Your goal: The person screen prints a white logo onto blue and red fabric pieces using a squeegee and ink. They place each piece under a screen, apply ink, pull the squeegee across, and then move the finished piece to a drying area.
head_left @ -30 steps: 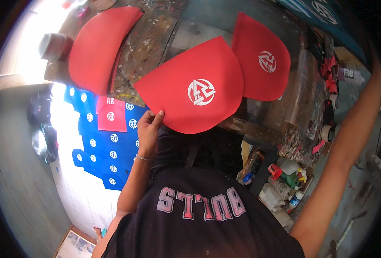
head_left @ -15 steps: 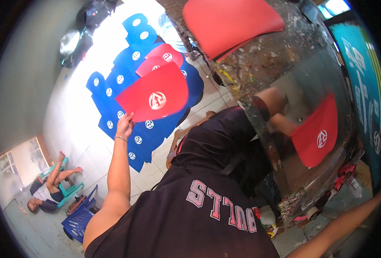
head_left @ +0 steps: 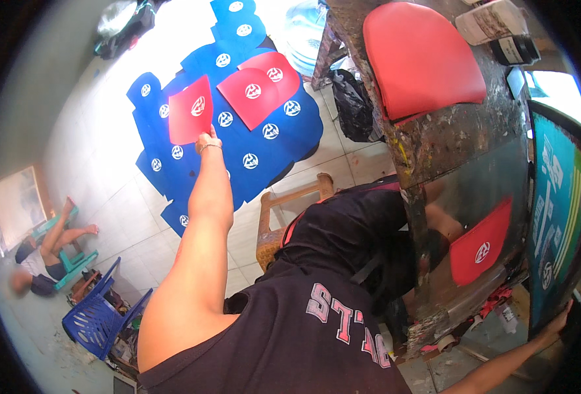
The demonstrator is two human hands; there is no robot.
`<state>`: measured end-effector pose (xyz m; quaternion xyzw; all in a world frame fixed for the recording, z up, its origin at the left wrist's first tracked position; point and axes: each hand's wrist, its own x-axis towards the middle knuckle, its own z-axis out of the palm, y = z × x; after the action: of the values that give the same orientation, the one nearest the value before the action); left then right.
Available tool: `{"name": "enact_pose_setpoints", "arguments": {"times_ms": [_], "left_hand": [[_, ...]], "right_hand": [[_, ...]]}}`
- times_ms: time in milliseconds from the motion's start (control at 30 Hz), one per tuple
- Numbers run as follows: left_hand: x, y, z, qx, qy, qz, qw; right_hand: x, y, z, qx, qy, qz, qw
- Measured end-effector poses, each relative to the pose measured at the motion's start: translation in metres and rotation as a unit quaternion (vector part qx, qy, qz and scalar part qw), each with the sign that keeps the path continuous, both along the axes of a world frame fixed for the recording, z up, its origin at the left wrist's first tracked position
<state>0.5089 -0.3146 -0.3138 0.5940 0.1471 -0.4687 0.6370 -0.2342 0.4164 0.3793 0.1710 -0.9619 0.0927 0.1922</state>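
Note:
My left hand (head_left: 208, 140) pinches the lower edge of a red sheet (head_left: 187, 115) with a white round emblem. That arm is stretched over several blue printed sheets (head_left: 251, 141) laid out on the left. Two more red printed sheets (head_left: 258, 95) lie on the blue ones, right of the held sheet. At the far right edge, my right hand (head_left: 556, 323) grips the lower end of a teal printing screen (head_left: 553, 217), which stands tilted up beside the worktable. Another red printed sheet (head_left: 477, 253) lies on the table's glass plate (head_left: 477, 174).
A stack of red sheets (head_left: 422, 59) sits on the paint-stained worktable (head_left: 428, 154), near plastic jars (head_left: 494, 26). Beside my legs stands a wooden stool (head_left: 271, 243). A blue plastic chair (head_left: 97, 322) and a seated person (head_left: 44, 259) are at the left. A black bag (head_left: 353, 105) hangs by the table.
My left arm has reached farther out, bringing its red sheet over the blue ones. My right hand has come into view at the screen. The whole view has shifted.

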Motion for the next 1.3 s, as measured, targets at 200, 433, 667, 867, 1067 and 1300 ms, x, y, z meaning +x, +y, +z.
{"name": "enact_pose_setpoints", "arguments": {"times_ms": [200,433,667,867,1067,1300], "left_hand": [[-0.027,0.07,-0.043,0.226,0.022,-0.166,0.96],[-0.095,0.178,-0.025,0.22,-0.141,-0.402,0.878],[-0.206,0.176,0.191,-0.221,-0.402,-0.506,0.73],[-0.305,0.129,0.341,-0.526,-0.561,-0.513,0.381],[-0.422,0.122,0.351,-0.574,-0.622,-0.505,0.167],[-0.478,0.332,0.372,-0.683,-0.314,-0.659,0.004]], "right_hand": [[0.027,-0.023,-0.003,0.073,0.02,0.018,0.997],[0.006,-0.027,-0.023,-0.211,-0.102,0.043,0.971],[-0.036,0.007,-0.025,-0.156,-0.038,0.079,0.984],[-0.07,-0.004,-0.034,-0.153,-0.075,0.129,0.977],[-0.091,0.029,-0.025,0.039,0.024,0.219,0.975],[0.025,-0.13,-0.013,-0.072,0.088,0.043,0.993]]}}
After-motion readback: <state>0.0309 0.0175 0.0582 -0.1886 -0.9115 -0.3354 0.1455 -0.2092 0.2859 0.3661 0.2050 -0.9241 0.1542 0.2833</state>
